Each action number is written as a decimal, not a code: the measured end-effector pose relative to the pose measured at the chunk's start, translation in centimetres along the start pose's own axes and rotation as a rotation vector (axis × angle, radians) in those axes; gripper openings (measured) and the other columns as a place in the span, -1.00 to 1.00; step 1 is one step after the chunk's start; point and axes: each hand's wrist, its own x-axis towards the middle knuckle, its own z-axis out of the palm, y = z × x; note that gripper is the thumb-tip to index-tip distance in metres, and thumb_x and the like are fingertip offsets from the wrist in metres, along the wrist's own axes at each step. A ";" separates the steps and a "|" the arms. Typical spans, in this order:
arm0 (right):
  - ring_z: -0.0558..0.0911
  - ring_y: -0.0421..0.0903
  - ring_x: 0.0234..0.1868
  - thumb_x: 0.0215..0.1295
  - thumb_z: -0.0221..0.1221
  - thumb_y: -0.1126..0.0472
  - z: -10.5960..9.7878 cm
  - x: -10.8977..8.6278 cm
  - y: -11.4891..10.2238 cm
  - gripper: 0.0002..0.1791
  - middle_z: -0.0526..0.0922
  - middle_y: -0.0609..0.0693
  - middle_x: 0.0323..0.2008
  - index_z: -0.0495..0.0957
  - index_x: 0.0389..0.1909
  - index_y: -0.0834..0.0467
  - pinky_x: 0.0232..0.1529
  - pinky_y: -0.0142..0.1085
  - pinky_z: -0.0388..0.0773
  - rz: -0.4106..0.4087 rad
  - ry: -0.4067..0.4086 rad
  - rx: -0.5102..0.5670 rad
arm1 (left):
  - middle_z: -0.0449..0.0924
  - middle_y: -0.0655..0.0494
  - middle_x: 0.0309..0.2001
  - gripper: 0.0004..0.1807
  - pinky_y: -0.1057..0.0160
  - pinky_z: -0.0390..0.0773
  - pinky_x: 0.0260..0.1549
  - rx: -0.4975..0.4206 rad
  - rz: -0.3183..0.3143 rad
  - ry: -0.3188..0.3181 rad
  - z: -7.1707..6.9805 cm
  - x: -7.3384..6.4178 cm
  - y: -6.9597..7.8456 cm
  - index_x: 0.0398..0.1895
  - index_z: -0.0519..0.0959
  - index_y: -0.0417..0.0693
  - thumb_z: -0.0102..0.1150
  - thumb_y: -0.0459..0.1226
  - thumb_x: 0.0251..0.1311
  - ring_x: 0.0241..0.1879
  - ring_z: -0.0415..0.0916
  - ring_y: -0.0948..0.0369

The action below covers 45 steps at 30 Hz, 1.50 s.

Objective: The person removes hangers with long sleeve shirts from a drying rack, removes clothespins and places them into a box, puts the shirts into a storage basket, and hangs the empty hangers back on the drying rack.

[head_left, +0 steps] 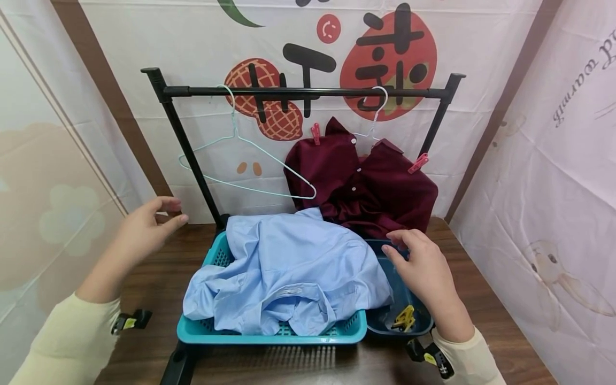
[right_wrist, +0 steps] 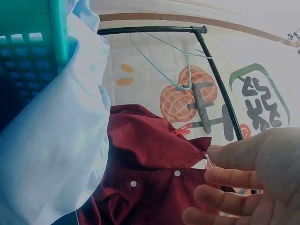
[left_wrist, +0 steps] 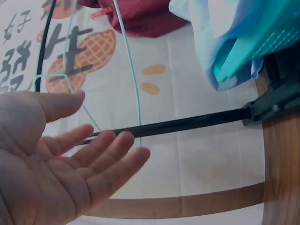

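Observation:
A light blue shirt (head_left: 289, 262) lies heaped in a teal basket (head_left: 269, 339), spilling over its right side. My left hand (head_left: 155, 227) is in the air left of the rack, fingers relaxed and nothing in them. Over the right edge of the heap, near the dark blue bin (head_left: 409, 299), my right hand (head_left: 425, 267) hovers with loosely bent, bare fingers. A maroon shirt (head_left: 375, 187) hangs on a white hanger (head_left: 378, 112), with red clothespins (head_left: 315, 133) at its shoulders. Left of it, a mint hanger (head_left: 250, 143) hangs bare from the black rack (head_left: 308, 93).
Yellow clothespins (head_left: 404, 319) lie in the dark blue bin, beside the basket on the wooden table (head_left: 491, 315). The rack's left post (head_left: 190, 155) rises behind the basket's left side. A printed cloth backdrop (head_left: 529, 176) encloses the back and sides.

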 end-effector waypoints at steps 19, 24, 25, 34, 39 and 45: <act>0.65 0.04 -0.11 0.39 0.32 0.03 0.8 0.4 0.2 -0.65 0.67 0.04 -0.06 0.64 0.12 0.05 -0.09 0.03 0.68 0.020 -0.046 0.007 | 0.56 -0.11 0.23 -0.37 -0.27 0.58 0.00 0.002 0.141 -0.087 3.4 -7.2 0.7 0.35 0.45 -0.03 0.30 0.06 0.34 0.10 0.61 -0.10; 0.64 0.02 -0.10 0.40 0.31 0.01 1.2 0.4 0.3 -0.63 0.67 0.04 -0.07 0.63 0.15 0.05 -0.11 0.02 0.67 0.028 -0.082 0.001 | 0.58 -0.04 0.19 -0.38 -0.17 0.63 -0.01 -0.013 0.158 -0.147 4.1 -7.6 0.9 0.31 0.49 0.00 0.31 0.11 0.31 0.07 0.63 -0.01; 0.63 0.02 -0.10 0.40 0.31 0.01 1.3 0.4 0.2 -0.62 0.67 0.03 -0.08 0.63 0.15 0.04 -0.11 0.02 0.66 0.029 -0.090 -0.001 | 0.58 -0.04 0.19 -0.38 -0.16 0.63 -0.02 -0.015 0.162 -0.158 4.3 -7.7 0.9 0.30 0.50 0.00 0.32 0.11 0.30 0.06 0.64 0.00; 0.65 0.09 0.02 0.36 0.33 -0.08 2.1 0.6 -0.2 -0.49 0.68 0.07 0.03 0.58 0.24 0.05 -0.04 0.08 0.64 0.048 -0.211 -0.033 | 0.58 0.00 0.18 -0.39 -0.09 0.67 -0.08 0.032 0.186 -0.259 5.5 -7.4 0.8 0.28 0.56 0.06 0.46 0.01 0.19 0.04 0.62 0.04; 0.65 0.06 0.04 0.32 0.34 -0.15 2.9 0.8 0.1 -0.39 0.67 0.11 0.12 0.54 0.29 0.07 -0.03 0.10 0.63 0.069 -0.302 -0.049 | 0.51 -0.08 0.24 -0.32 -0.27 0.56 0.04 0.095 0.203 -0.257 5.8 -7.6 1.1 0.25 0.60 0.05 0.50 0.09 0.08 0.18 0.46 -0.10; 0.65 0.04 0.03 0.30 0.37 -0.09 4.0 0.6 1.0 -0.31 0.66 0.13 0.12 0.46 0.38 0.08 -0.03 0.04 0.66 0.137 -0.488 0.034 | 0.42 -0.20 0.34 -0.25 -0.43 0.43 0.10 0.150 0.174 -0.296 6.0 -7.8 1.5 0.31 0.58 0.09 0.53 0.09 0.03 0.32 0.30 -0.28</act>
